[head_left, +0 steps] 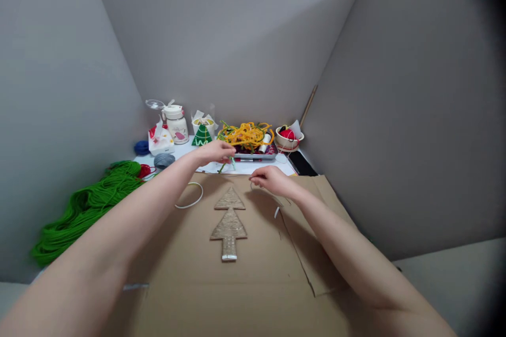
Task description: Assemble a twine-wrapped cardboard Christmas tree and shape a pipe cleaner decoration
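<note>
The yarn skein (90, 205) is super bright green, the tangled yarn pile (247, 136) orangey-yellow, and the tree cutout (229, 224) plain tan.

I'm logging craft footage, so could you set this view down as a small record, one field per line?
left hand: near a pale green strand; grip unclear
right hand: fingertips pinched at a thin strand
work surface: cardboard
centre: brown tree shape, lying flat, white band at its base
left of it: white ring
far left: green yarn
back: white bottle, green tree, tray piled with orange yarn, bowl holding something red
</note>
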`<state>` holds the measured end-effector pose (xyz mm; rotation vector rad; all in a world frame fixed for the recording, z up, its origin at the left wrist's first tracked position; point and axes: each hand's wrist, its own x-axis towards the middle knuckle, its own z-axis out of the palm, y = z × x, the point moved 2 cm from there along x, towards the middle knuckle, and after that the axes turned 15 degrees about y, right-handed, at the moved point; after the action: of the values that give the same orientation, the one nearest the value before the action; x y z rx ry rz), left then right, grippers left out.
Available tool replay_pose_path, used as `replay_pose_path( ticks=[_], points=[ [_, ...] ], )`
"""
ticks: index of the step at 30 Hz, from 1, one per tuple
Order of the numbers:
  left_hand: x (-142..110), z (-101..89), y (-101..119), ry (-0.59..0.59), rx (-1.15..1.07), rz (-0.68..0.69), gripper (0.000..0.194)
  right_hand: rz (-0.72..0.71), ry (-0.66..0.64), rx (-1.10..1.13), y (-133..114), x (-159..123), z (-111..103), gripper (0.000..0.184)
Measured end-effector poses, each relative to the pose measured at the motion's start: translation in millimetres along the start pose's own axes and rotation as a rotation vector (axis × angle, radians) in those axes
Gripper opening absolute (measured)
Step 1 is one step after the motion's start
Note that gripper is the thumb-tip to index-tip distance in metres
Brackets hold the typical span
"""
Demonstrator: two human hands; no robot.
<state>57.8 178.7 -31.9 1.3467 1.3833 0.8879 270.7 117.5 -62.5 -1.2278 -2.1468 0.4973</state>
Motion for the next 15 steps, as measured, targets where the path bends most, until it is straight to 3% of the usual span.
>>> replay_pose_path(
  ticks=[2,3,7,10,12,15],
  points=[
    [-16.0,-0.7,-1.8,-0.084,0.293,0.141,0.035,0.007,0.017,0.058,-6.0,1.3,9.2,0.019],
    [-25.3,1.6,-3.8,-0.106,0.339,0.191,0.04,0.015,0.047,0.092,-9.0,2.2,13.8,0.021],
    [-61.0,27.0,-21.6,-0.184,0.094,0.25,0.055,0.057,0.191,0.263,-23.8,6.8,26.8,0.021],
    [-72.0,44.9,-42.2,-0.165,-0.114,0.178,0.048,0.043,0.157,0.44,-34.7,7.1,28.3,0.022],
    [-72.1,46.4,-51.7,-0.1,-0.157,0.142,0.037,0.045,0.155,0.506,-34.7,4.2,23.7,0.027],
    [-70.9,31.4,-52.3,-0.013,-0.146,0.105,0.035,0.082,0.297,0.419,-18.1,-4.8,6.8,0.04]
  ],
)
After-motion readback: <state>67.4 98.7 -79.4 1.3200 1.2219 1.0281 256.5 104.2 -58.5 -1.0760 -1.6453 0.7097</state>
